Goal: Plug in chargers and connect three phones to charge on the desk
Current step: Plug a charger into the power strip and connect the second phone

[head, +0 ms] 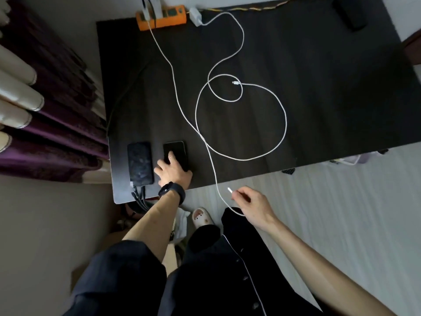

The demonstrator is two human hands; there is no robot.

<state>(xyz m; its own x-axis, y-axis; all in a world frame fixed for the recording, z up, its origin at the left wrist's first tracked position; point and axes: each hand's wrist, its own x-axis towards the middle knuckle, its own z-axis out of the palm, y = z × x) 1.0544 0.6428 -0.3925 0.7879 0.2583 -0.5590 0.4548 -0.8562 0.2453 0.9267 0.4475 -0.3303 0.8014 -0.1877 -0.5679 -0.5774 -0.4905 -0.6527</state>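
Two black phones lie at the near left of the dark desk point(296, 65). The left phone point(139, 163) has a black multi-head cable point(137, 193) at its near end. My left hand point(174, 171) grips the near end of the second phone point(174, 148). My right hand point(252, 205), just off the desk's front edge, pinches the free end of a long white cable point(173, 87) that runs back to the orange power strip point(161, 18). A white charger point(195, 16) lies beside the strip; its looped white cable point(284, 124) ends in a loose plug point(235, 82).
A dark object point(350, 13) sits at the desk's far right corner. Purple and cream curtains point(45, 110) hang left of the desk. A slipper point(201, 216) and my dark clothing are below the desk edge, on pale floor point(341, 201).
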